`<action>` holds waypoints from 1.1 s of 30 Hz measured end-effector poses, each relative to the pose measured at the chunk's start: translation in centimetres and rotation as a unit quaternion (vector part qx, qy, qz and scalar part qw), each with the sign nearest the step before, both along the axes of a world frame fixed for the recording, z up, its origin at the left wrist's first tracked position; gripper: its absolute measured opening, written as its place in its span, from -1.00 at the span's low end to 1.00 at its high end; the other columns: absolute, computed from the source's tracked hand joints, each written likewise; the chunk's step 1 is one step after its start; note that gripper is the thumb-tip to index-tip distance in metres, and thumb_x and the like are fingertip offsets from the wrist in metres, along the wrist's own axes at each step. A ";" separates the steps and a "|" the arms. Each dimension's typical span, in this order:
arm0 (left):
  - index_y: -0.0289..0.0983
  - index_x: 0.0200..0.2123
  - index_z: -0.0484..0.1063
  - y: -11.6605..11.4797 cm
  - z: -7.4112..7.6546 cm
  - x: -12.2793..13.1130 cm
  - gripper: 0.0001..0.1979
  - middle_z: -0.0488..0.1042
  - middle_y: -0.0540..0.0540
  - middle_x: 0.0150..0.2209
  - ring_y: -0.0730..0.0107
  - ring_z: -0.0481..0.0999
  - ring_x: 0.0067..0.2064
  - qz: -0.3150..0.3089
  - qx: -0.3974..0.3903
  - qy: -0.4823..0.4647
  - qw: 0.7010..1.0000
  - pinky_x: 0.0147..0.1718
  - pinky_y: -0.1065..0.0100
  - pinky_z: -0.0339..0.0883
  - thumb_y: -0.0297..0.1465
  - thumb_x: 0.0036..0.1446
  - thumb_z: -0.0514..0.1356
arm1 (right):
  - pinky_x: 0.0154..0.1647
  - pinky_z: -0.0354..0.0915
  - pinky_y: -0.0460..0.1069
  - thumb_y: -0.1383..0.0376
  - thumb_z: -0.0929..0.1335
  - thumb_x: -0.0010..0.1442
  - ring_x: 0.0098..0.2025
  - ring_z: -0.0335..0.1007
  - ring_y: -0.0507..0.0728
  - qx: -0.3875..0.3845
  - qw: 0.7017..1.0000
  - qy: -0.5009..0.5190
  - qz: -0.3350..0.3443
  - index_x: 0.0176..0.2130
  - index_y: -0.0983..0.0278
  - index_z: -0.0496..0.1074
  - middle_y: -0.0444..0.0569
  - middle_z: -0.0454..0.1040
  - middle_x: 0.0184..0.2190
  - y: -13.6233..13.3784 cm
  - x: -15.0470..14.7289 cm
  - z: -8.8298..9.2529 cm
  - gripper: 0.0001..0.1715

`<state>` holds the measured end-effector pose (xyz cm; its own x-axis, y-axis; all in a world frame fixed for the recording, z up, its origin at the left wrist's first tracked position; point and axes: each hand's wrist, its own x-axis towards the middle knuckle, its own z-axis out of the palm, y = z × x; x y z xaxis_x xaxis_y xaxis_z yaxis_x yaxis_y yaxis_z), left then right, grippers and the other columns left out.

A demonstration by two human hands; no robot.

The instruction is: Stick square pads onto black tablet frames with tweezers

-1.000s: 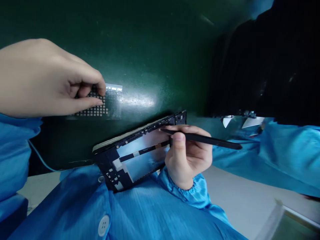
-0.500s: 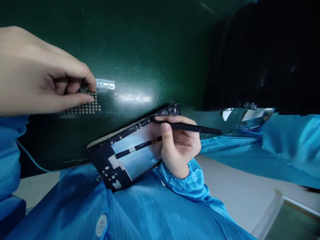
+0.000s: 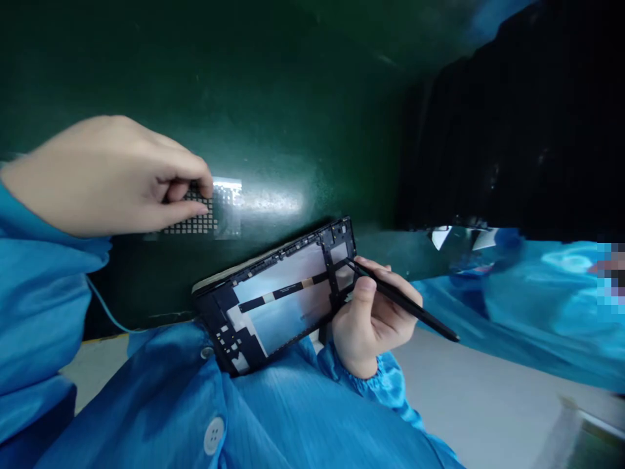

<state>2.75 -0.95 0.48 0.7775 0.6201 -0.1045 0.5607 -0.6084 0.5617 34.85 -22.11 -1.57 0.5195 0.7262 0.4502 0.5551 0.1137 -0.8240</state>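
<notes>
My left hand [image 3: 131, 185] is over a sheet of small square pads [image 3: 195, 223] on a clear backing. Its fingers are curled, with the thumb and index tips close together; anything between them is too small to make out. Black tweezers [image 3: 415, 303] are gripped in my right hand [image 3: 374, 319], their tips over the right end of an opened tablet [image 3: 293, 299]. That tablet lies tilted between the table edge and my blue smock, showing its black frame, silvery inner plate and a dark flex strip. My right fingers cover part of its lower right edge.
The green tabletop [image 3: 293, 98] stretches beyond the tablet. A large black mass [image 3: 488, 143] fills the right side. Below it are white scraps [image 3: 441, 237] and another person's blue sleeve [image 3: 537, 280]. A thin blue cord [image 3: 105, 306] runs by my left sleeve.
My right hand and the tweezers have shifted right along the tablet, from its upper edge toward its right end. My left hand stays at the pad sheet; the whole view has shifted slightly.
</notes>
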 end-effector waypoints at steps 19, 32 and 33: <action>-0.14 -0.15 0.66 -0.4 1.3 1.8 -0.77 0.60 0.03 -0.35 0.48 0.35 -0.42 0.012 0.018 0.064 0.998 -0.36 0.32 0.09 -0.26 0.31 0.19 | 0.05 0.64 0.04 0.28 0.48 0.44 -0.02 0.73 0.11 -0.200 0.843 -0.049 0.496 -0.01 0.22 0.61 -0.05 0.75 -0.06 14.1 -5.8 2.8 -0.86; -0.22 -0.18 0.69 -0.4 0.8 2.0 -0.80 0.51 0.05 -0.38 0.39 0.50 -0.29 0.033 0.024 0.050 0.998 0.07 0.33 0.46 -0.27 0.29 0.30 | 0.10 0.62 0.04 0.32 0.46 0.46 0.02 0.72 0.13 -0.203 0.841 -0.074 0.496 -0.03 0.25 0.62 -0.03 0.75 -0.04 14.0 -6.2 3.1 -0.89; -0.21 -0.19 0.69 -0.4 0.8 2.0 -0.85 0.51 0.06 -0.39 0.40 0.47 -0.32 0.035 0.026 0.048 0.998 0.10 0.29 0.48 -0.31 0.25 0.34 | 0.09 0.62 0.04 0.32 0.47 0.46 0.01 0.73 0.13 -0.209 0.840 -0.057 0.497 -0.05 0.25 0.62 -0.03 0.75 -0.06 14.0 -6.2 3.2 -0.91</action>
<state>4.75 -1.32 1.24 0.7201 0.6789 -0.1434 0.6528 -0.5928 0.4716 28.67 -8.08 1.60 -0.4672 0.8825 0.0541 0.4346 0.2825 -0.8552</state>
